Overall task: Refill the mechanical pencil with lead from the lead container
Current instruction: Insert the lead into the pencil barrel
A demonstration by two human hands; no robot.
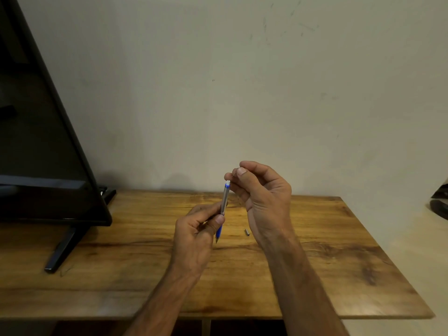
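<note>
the left hand (194,235) holds the mechanical pencil (223,204) above the surface (145,263), its fingers (219,218) curled snugly around the lower barrel, thumb pressed against the blue grip. the pencil stands nearly upright, leaning a little to the right at the top, with its pointed tip down and its white-topped back end up. the barrel is grey with blue at the grip and just under the top.

the right hand (265,197) is raised beside the pencil's upper end. its thumb and forefinger are pinched narrowly together just above and to the right of the white top, very close to it; whether they touch it cannot be told. if a lead is held in that pinch, it is too thin to make out. the remaining fingers are loosely curled behind.

a small dark cylindrical piece (247,232) lies on the surface just left of the right wrist, apart from both hands; what it is cannot be told for certain.

the surface is a wooden tabletop with a strong brown grain, pushed against a plain pale wall (218,81) bearing a few faint scuff marks. at the left a dark flat screen (36,141) stands on the surface on a black angled foot (63,248). at the far right edge a dark object (440,202) is partly visible, too cut off to identify.
</note>
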